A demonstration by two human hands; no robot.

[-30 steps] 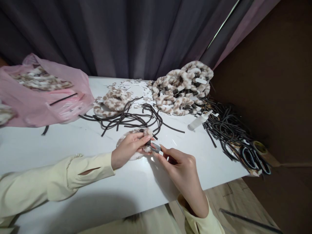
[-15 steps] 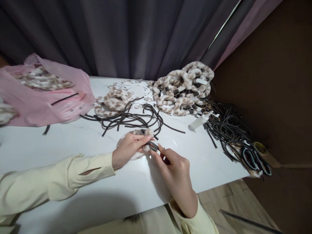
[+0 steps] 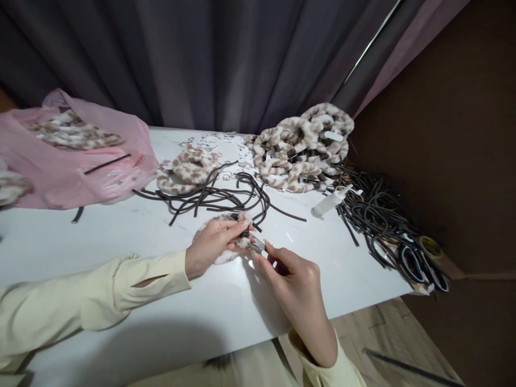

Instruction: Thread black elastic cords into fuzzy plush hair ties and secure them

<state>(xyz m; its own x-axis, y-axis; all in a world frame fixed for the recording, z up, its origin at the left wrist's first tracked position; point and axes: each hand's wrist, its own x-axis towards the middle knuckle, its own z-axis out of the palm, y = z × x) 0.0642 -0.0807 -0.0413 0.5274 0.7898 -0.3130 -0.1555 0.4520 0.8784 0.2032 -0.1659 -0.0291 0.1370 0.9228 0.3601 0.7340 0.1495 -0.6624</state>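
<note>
- Spotted furry ring (image 3: 226, 258), white and brown, lies just below the middle of the frame, mostly under the left hand (image 3: 213, 243); its fur shows beyond the left hand's fingers, on the near and far sides.
- The left hand, reaching in from the left of the frame, pinches the ring between thumb and fingers, next to its dark coiled band (image 3: 245, 233).
- The right hand (image 3: 297, 277), right of the ring and a little lower in the frame, pinches a small grey piece (image 3: 258, 244) between thumb and fingertips, pointing it toward the ring's right side. Whether the piece touches the ring is too small to tell.
- Dark cords (image 3: 217, 206) lie loosely on the white table (image 3: 100, 236) just above the ring in the frame.
- More furry rings (image 3: 196, 167) sit left of upper centre; a larger pile of rings (image 3: 298, 134) stands upper right of centre.
- A white bottle (image 3: 328, 203) tilts right of centre, beside a tangled heap of dark cords (image 3: 374, 209).
- A pink bag (image 3: 135, 137) with furry pieces inside fills the left of the frame's upper half.
</note>
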